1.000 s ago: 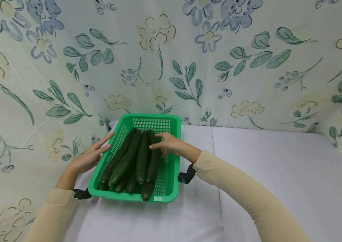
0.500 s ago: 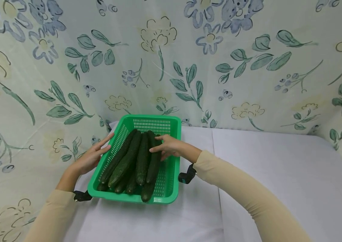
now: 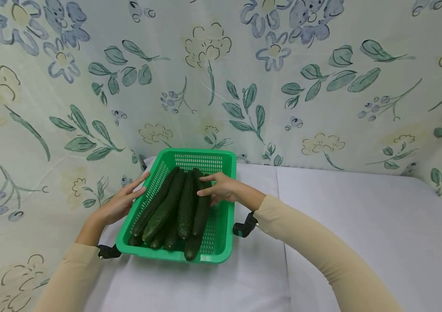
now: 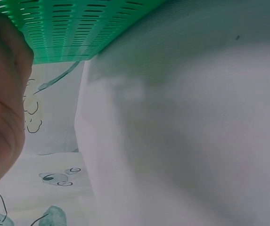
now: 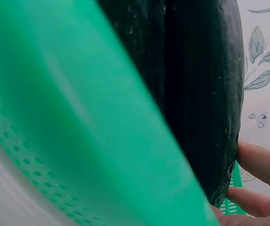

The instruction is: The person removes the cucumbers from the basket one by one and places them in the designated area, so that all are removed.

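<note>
In the head view, a green plastic basket (image 3: 226, 225) holds several dark green cucumbers (image 3: 186, 203) lying lengthwise. My left hand (image 3: 121, 203) reaches along the basket's left side, its straight fingers touching the rim. The left wrist view shows that hand (image 4: 3, 94) beside the slotted wall. Inside the basket, my right hand (image 3: 222, 188) holds the rightmost upper cucumber (image 3: 202, 216) near its far end, thumb and fingers spread over it. In the right wrist view, the fingertips (image 5: 252, 160) press against that cucumber's (image 5: 205, 94) end, and the basket's rim hides part of it.
A white cloth (image 3: 342, 225) covers the table under the basket and off to the right. Floral fabric (image 3: 260, 86) hangs close behind the basket and along the left side. A black wrist camera (image 3: 245, 225) sits by the basket's right wall.
The head view has shifted slightly, so everything appears a little further right. Both hands, the basket and the cucumbers keep almost the same places relative to one another.
</note>
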Available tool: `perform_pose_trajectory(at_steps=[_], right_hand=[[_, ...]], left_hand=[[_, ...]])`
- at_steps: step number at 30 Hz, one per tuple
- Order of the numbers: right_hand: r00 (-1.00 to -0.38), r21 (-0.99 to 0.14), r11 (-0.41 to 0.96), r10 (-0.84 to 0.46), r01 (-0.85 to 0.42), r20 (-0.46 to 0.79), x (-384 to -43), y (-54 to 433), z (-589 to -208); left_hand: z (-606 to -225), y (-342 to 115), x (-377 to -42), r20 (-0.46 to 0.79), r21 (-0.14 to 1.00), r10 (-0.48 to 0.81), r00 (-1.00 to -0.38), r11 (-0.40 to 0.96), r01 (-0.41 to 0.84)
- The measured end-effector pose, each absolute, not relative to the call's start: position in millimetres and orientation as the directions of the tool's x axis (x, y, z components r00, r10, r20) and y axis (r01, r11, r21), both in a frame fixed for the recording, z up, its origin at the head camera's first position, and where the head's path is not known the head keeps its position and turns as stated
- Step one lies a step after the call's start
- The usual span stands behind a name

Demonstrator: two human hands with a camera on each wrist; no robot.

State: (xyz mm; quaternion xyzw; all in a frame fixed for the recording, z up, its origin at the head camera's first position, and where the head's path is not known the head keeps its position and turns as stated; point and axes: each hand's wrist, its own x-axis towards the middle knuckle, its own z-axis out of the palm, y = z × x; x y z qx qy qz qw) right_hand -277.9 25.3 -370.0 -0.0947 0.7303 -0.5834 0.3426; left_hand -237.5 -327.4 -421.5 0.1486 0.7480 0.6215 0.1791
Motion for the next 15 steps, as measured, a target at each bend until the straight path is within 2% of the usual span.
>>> perform_pose_trajectory(at_steps=[10,15], right_hand=[[-0.788,-0.942,0.225,-0.517,0.250,-0.333,-273.4,36.0,-363.1],[-0.790,-0.952,0.181,-0.531,0.247,-0.306,-271.3,44.8,-356.6]], left_hand=[[-417.1,-326.0,-236.7,-0.077,0.985,0.469,-0.880,0.173,0.006],[-415.7,-325.7,-235.9,-0.085,0.985,0.465,-0.881,0.175,-0.002]])
